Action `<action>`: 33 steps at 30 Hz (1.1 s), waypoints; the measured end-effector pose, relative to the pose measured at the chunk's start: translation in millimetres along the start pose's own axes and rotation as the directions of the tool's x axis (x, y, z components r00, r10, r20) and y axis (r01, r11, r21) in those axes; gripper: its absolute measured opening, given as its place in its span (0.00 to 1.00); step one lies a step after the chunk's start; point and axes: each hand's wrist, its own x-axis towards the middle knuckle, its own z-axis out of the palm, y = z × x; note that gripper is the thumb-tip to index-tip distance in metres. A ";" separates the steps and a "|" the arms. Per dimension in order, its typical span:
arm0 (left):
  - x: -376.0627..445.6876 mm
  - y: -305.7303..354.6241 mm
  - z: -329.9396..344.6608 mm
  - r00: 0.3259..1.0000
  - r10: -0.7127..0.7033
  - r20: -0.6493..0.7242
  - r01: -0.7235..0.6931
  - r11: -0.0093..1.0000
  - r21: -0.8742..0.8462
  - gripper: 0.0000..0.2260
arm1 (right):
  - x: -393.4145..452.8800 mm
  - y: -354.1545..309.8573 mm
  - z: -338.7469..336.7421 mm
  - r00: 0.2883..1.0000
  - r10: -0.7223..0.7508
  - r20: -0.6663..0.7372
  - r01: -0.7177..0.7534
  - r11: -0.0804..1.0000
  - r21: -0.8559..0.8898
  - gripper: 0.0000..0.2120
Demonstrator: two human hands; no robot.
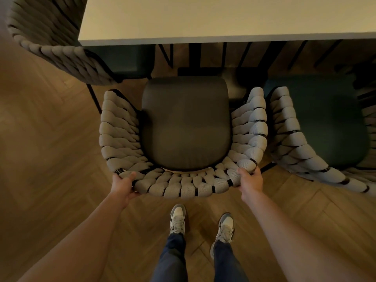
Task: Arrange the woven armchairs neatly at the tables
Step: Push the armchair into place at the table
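Three chairs: all woven armchairs, drawn up around one pale tabletop point(203, 17).
Middle armchair point(184, 186): directly below the camera, its open front facing the tabletop edge; the grey seat cushion point(186, 123) sits wholly clear of the edge, none of it tucked beneath.
Left hand point(123, 185): grips the back rim of the middle armchair at its left rear corner, thumb on top of the weave, fingers curled under the rim.
Right hand point(249, 180): grips the same rim at the right rear corner, thumb over the woven bands and the other fingers wrapped round the outside.
Right armchair point(301, 143): just beside the middle one, arm nearly touching arm; its dark green seat point(325, 119) is angled slightly towards the tabletop.
Left armchair point(61, 51): at the tabletop's corner, turned sideways to the middle one, its seat partly under the tabletop.
Under the tabletop: thin black metal legs point(166, 55) in shadow.
Floor point(50, 139): wooden herringbone parquet.
Person: stands just behind the middle armchair in grey-and-white sneakers point(178, 218) and dark jeans point(173, 259), both forearms bare.
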 end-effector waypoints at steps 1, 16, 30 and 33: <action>-2.3 -1.4 4.0 1.000 0.001 0.001 -0.001 1.000 -0.003 0.28 | 1.4 -2.0 -4.3 1.000 -0.004 0.009 0.004 1.000 -0.002 0.32; -12.1 -5.8 14.2 1.000 0.007 0.011 -0.006 0.999 -0.050 0.28 | 5.7 -14.6 -17.8 0.998 -0.007 0.069 0.005 1.000 0.025 0.30; -17.0 -3.7 19.0 1.000 0.024 -0.017 -0.024 0.999 -0.024 0.26 | 1.9 -14.8 -16.6 0.999 -0.025 0.041 0.024 0.999 0.026 0.27; -19.9 -3.6 20.6 1.000 0.021 -0.014 -0.022 0.999 -0.033 0.25 | 1.7 -16.3 -17.8 0.998 -0.026 0.051 0.025 0.999 0.029 0.26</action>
